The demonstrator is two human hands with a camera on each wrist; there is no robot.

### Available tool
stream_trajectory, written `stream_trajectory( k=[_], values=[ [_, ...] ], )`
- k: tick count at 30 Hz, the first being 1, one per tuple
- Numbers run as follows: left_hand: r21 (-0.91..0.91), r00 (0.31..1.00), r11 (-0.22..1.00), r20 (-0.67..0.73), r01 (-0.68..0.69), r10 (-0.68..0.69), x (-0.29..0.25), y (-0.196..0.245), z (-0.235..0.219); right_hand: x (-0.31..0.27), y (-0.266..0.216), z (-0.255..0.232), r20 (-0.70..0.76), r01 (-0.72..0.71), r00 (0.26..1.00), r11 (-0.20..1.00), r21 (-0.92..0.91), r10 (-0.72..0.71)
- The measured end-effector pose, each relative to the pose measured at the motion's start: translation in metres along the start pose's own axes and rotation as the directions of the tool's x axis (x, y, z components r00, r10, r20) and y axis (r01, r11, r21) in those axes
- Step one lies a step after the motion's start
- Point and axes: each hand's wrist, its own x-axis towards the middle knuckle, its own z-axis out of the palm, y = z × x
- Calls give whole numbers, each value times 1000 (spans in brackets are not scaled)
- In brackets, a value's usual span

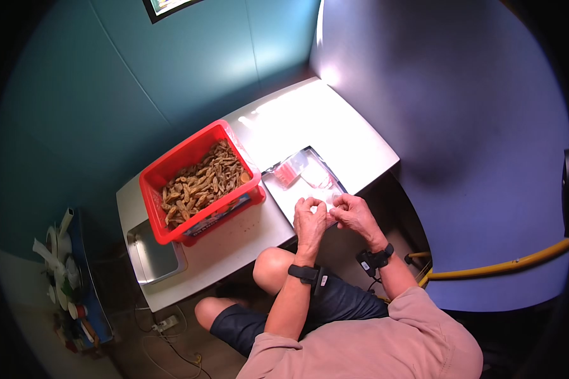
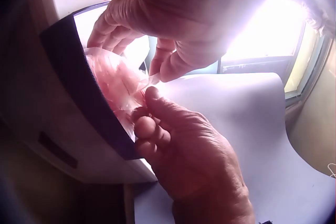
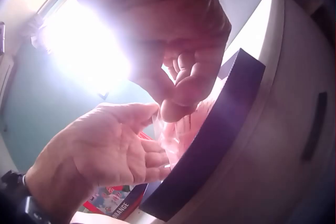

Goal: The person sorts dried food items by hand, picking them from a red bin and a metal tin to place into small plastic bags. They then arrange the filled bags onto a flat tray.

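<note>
A clear plastic bag with pinkish contents [image 2: 118,79] [image 3: 178,134] is between the two hands, above a dark-edged tray [image 2: 102,106] [image 3: 210,153]. The left hand [image 1: 310,224] [image 2: 173,16] [image 3: 100,148] pinches the bag's gathered edge between thumb and index finger, other fingers bent beside the bag. Facing it, the right hand [image 1: 357,220] [image 2: 197,155] [image 3: 178,45] pinches the same edge, its remaining fingers curled in. Their fingertips nearly meet. Another clear bag with pink marks [image 1: 287,174] lies in the tray, farther from the person.
A red bin [image 1: 146,189] full of brown, elongated dried pieces stands on the white table [image 1: 224,252], left of the tray. At the table's left lies a metal tray [image 1: 155,252]. A shelf of assorted items [image 1: 69,278] is far left; a yellow pipe [image 1: 506,268] runs at right.
</note>
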Motion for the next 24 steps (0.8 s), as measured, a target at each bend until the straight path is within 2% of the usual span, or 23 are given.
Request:
stream_trajectory(
  k=[2,6,9,11,12,14,18,20,21,23,24],
  values=[
    [-43,998,999,57,31,-28,0,0,0,3,6,9,19,-13,1000,996,87,12],
    [-106,996,992,62,71,-65,1,1,-2,11,12,19,36,3,999,988,157,-8],
    [-83,990,992,103,100,-91,0,1,-3,12,10,20,93,58,994,997,58,-63],
    [-35,992,993,-68,-109,106,1,-10,7,7,-6,16,50,75,997,976,-203,-66],
    [-39,992,993,-67,-110,108,2,-11,8,9,2,16,47,75,997,976,-206,-66],
    [-74,999,997,-11,-38,37,4,-10,9,18,22,17,0,270,950,819,-507,-313],
    [-52,997,995,-2,-81,81,4,-8,6,11,14,12,53,294,949,809,-508,-311],
    [-180,995,981,86,70,-55,3,-3,2,1,4,8,123,95,990,976,-194,-72],
    [-180,995,981,82,66,-52,4,-5,3,-6,1,10,125,99,989,976,-193,-76],
    [-215,993,976,117,35,-10,7,-9,4,-24,0,16,11,109,994,989,-99,-108],
    [-216,994,976,113,29,-5,6,-5,3,-21,21,18,63,56,996,997,43,-59]
  ],
)
